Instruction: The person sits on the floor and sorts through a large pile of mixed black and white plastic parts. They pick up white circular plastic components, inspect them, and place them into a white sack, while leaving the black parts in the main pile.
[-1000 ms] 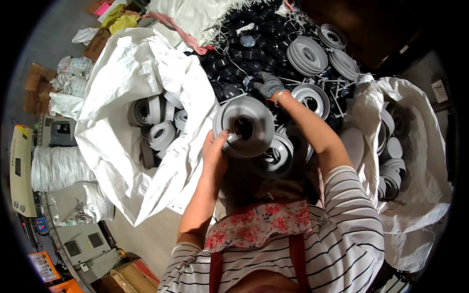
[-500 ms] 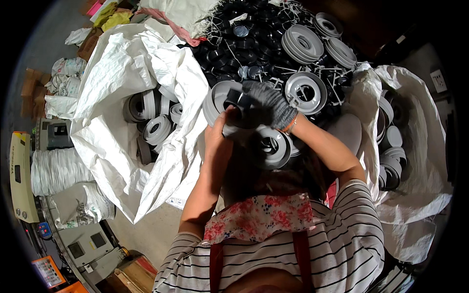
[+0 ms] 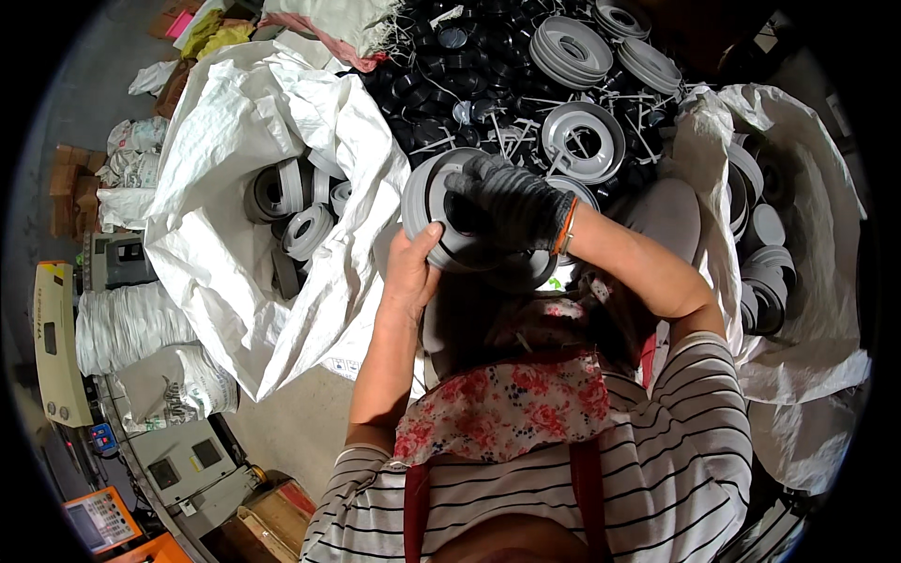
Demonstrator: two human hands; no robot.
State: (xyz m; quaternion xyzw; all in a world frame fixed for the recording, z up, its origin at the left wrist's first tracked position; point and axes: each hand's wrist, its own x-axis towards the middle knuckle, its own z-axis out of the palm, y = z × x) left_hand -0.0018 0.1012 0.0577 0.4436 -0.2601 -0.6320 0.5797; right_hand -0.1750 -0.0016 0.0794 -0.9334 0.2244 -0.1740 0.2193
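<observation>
A round grey plastic reel (image 3: 434, 202) with a dark centre is held up in front of me, tilted toward the left. My left hand (image 3: 413, 267), bare, grips its lower rim from below. My right hand (image 3: 511, 205), in a dark knitted glove with an orange band at the wrist, lies over the reel's face and centre. The reel hovers between the big white sack (image 3: 235, 159) on the left and the heap of black and grey parts (image 3: 526, 84) ahead.
The left white sack holds several grey reels (image 3: 296, 211). Another white sack (image 3: 798, 216) at the right also holds grey reels. More grey reels (image 3: 582, 141) lie on the black heap ahead. Grey machines (image 3: 178, 464), rolled white sacks (image 3: 127, 324) and cardboard sit at left.
The reel has come from the heap toward me and over to the left. My gloved right hand moved from the pile onto the reel's face; my left hand stays under its rim.
</observation>
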